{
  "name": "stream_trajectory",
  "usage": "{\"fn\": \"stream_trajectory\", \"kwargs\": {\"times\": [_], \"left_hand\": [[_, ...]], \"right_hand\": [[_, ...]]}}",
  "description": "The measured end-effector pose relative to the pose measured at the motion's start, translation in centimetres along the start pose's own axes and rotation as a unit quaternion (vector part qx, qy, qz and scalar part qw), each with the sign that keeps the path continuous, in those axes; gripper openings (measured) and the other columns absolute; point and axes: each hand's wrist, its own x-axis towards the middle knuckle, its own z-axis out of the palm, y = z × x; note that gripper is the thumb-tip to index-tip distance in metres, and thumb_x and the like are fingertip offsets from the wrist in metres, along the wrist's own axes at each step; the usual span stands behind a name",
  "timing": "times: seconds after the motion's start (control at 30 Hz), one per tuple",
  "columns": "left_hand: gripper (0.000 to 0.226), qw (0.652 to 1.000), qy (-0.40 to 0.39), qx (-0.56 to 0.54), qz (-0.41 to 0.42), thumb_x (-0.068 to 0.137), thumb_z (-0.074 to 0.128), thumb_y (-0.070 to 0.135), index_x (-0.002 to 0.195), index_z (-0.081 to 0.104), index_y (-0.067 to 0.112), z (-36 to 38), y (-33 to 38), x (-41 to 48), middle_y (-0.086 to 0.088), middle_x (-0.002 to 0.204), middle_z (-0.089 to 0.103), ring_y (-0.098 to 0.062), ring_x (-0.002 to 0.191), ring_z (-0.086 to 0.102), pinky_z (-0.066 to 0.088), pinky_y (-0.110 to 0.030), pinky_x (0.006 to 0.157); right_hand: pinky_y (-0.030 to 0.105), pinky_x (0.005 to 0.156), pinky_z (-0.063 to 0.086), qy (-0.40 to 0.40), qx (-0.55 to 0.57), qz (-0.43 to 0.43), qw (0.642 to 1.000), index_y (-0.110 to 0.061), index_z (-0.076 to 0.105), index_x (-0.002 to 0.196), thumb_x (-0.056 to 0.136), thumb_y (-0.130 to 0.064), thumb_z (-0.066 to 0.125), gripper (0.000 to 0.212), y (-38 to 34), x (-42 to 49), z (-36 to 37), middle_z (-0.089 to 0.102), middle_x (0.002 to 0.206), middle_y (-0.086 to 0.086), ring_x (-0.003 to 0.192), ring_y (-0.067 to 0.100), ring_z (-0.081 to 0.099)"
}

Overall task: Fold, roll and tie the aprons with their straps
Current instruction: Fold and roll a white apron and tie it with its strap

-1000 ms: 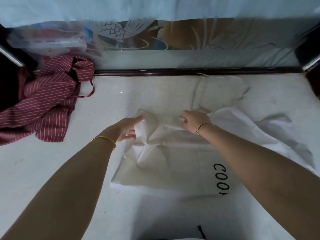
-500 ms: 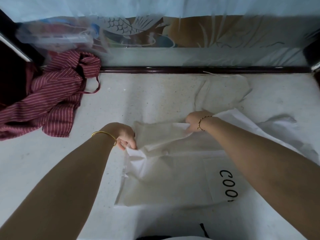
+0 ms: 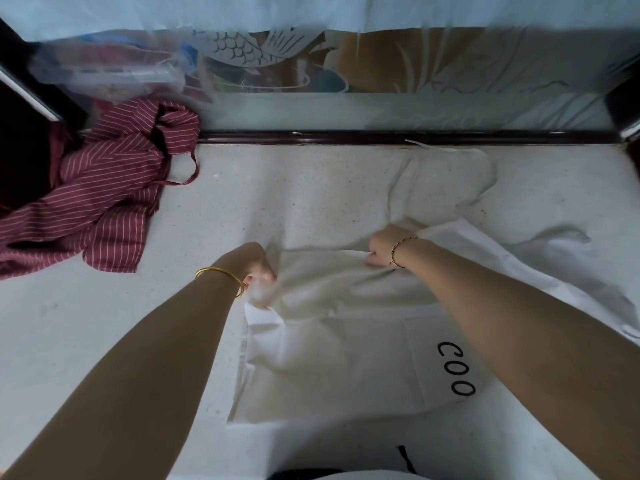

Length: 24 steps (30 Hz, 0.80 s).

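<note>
Striped apron heaped far left on the bench, untouched. Left hand pinches the white apron mid-bench at its far edge, and right hand grips the same edge. Looks like first fold only; rolling and tying are still to do.

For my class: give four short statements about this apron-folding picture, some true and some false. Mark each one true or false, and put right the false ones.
1. The left hand and the right hand both grip the white apron. True.
2. The red striped apron lies rolled and tied on the right. False: it lies loose and crumpled at the far left of the counter.
3. Black letters are printed on the white apron. True.
4. The gold bangle is on the right wrist. False: it is on the left wrist.
</note>
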Motion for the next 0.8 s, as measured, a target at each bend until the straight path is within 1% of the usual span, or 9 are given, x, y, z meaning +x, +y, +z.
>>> {"fn": "stream_trajectory", "kwargs": {"times": [0.07,0.13,0.23,0.33,0.43,0.57,0.67,0.73,0.8], "left_hand": [[0.057,0.998,0.01,0.067,0.002,0.08,0.072,0.012,0.129,0.047,-0.002,0.1,0.1,-0.1,-0.019,0.112,0.061,-0.033,0.099,0.064,0.055,-0.041,0.087],[0.047,0.988,0.022,0.154,0.004,0.084,0.068,0.012,0.126,0.051,-0.002,0.3,0.2,-0.5,-0.014,0.106,0.061,-0.031,0.103,0.064,0.053,-0.034,0.09],[0.043,0.963,0.069,0.261,0.023,0.082,0.07,0.014,0.12,0.056,0.0,1.1,-0.2,-0.2,-0.012,0.104,0.058,-0.028,0.107,0.061,0.05,-0.03,0.084],[0.062,0.973,0.137,0.185,0.025,0.076,0.071,0.004,0.127,0.035,0.005,1.4,-0.9,0.4,-0.019,0.128,0.032,-0.039,0.099,0.057,0.048,-0.037,0.075],[0.055,0.975,0.188,0.107,0.059,0.081,0.06,0.004,0.126,0.028,0.005,0.9,-1.1,0.9,-0.018,0.123,0.027,-0.037,0.081,0.054,0.046,-0.035,0.063],[0.044,0.973,0.193,0.111,0.066,0.087,0.057,0.014,0.124,0.035,0.003,0.7,-1.4,1.3,-0.011,0.105,0.047,-0.029,0.086,0.056,0.042,-0.032,0.062],[0.034,0.977,0.146,0.133,0.08,0.085,0.061,0.015,0.114,0.046,0.006,0.5,-1.2,1.3,-0.005,0.089,0.053,-0.022,0.081,0.054,0.041,-0.029,0.062],[0.032,0.974,0.135,0.161,0.088,0.084,0.064,0.019,0.112,0.051,0.011,0.2,-1.3,1.2,-0.004,0.098,0.055,-0.023,0.09,0.053,0.043,-0.029,0.067],[0.031,0.963,0.134,0.212,0.103,0.084,0.065,0.027,0.11,0.056,0.014,0.0,-1.3,1.3,-0.006,0.107,0.05,-0.026,0.102,0.049,0.045,-0.032,0.075]], "right_hand": [[0.026,0.067,0.041,0.011,0.0,0.004,1.0,-0.011,0.051,0.07,0.092,-0.039,0.046,0.035,-0.2,-0.1,-0.1,0.055,0.079,0.005,0.081,0.025,0.053],[0.028,0.072,0.042,0.033,0.002,0.005,0.999,-0.011,0.056,0.097,0.087,-0.043,0.055,0.033,-0.6,-0.1,-0.1,0.06,0.098,0.007,0.095,0.027,0.057],[0.034,0.075,0.043,0.109,0.017,0.011,0.994,-0.013,0.041,0.12,0.079,-0.037,0.07,0.056,-1.2,-0.2,0.6,0.049,0.118,0.009,0.107,0.029,0.053],[0.034,0.071,0.041,0.166,-0.029,-0.033,0.985,-0.018,0.038,0.121,0.076,-0.033,0.074,0.059,-1.4,0.3,1.1,0.039,0.122,0.004,0.107,0.025,0.046],[0.034,0.081,0.038,0.172,-0.075,-0.052,0.981,-0.018,0.042,0.122,0.08,-0.032,0.069,0.052,-1.7,0.6,0.8,0.048,0.119,0.002,0.112,0.024,0.042],[0.036,0.087,0.037,0.106,-0.075,-0.065,0.989,-0.021,0.056,0.116,0.086,-0.031,0.059,0.032,-1.9,0.8,0.2,0.05,0.117,0.004,0.115,0.025,0.043],[0.032,0.078,0.033,0.09,-0.03,-0.086,0.992,-0.02,0.062,0.093,0.086,-0.034,0.054,0.017,-1.5,0.7,0.0,0.05,0.1,0.002,0.102,0.024,0.048],[0.03,0.072,0.03,0.095,0.011,-0.078,0.992,-0.021,0.047,0.068,0.088,-0.026,0.048,0.021,-1.0,0.9,0.0,0.045,0.078,-0.002,0.081,0.022,0.049],[0.029,0.069,0.026,0.106,0.017,-0.068,0.992,-0.019,0.03,0.06,0.088,-0.016,0.046,0.032,-0.7,1.1,0.0,0.033,0.064,-0.004,0.069,0.021,0.039]]}}
